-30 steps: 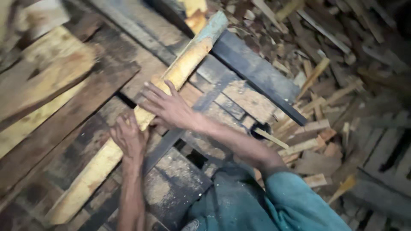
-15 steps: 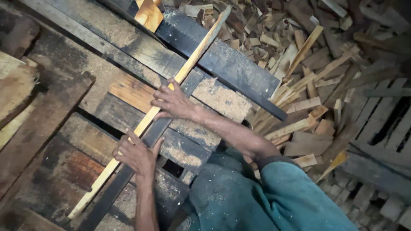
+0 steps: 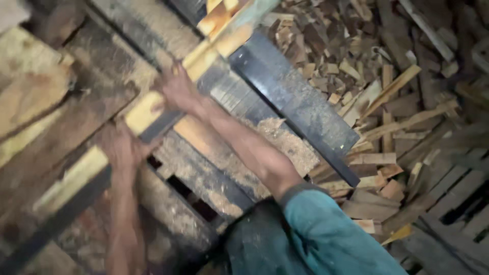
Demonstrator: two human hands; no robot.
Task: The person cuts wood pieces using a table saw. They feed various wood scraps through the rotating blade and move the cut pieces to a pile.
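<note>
Inventory as I read it from the head view, which is motion-blurred.

1. Rough wooden workbench of dark, sawdust-covered planks [image 3: 97, 109]: it fills the left and middle and carries everything I handle. Gaps between its planks show near its lower edge. No bin, box or tray shows on it.

2. Heap of pale offcut sticks and wood scraps [image 3: 387, 102]: it lies loose beyond the bench's right edge, on the ground, not in any container.

3. Dark flat metal bar [image 3: 295, 104]: it lies aslant along the bench's right edge, with loose sawdust piled against its left side.

4. Long pale yellow wooden strip [image 3: 142, 114]: it lies diagonally across the bench, from the lower left edge up toward the top edge at centre. Both my hands are on it.

5. Teal sleeve [image 3: 326, 234]: at the bottom edge, on my right arm.

6. My right hand [image 3: 178, 91]: it lies on the upper part of the strip, fingers spread and curled over it, gripping it.

7. My left hand [image 3: 119, 147]: lower down the same strip, just below a bare stretch between the hands. It presses on the strip; blur keeps me from telling whether the fingers close around it.
</note>
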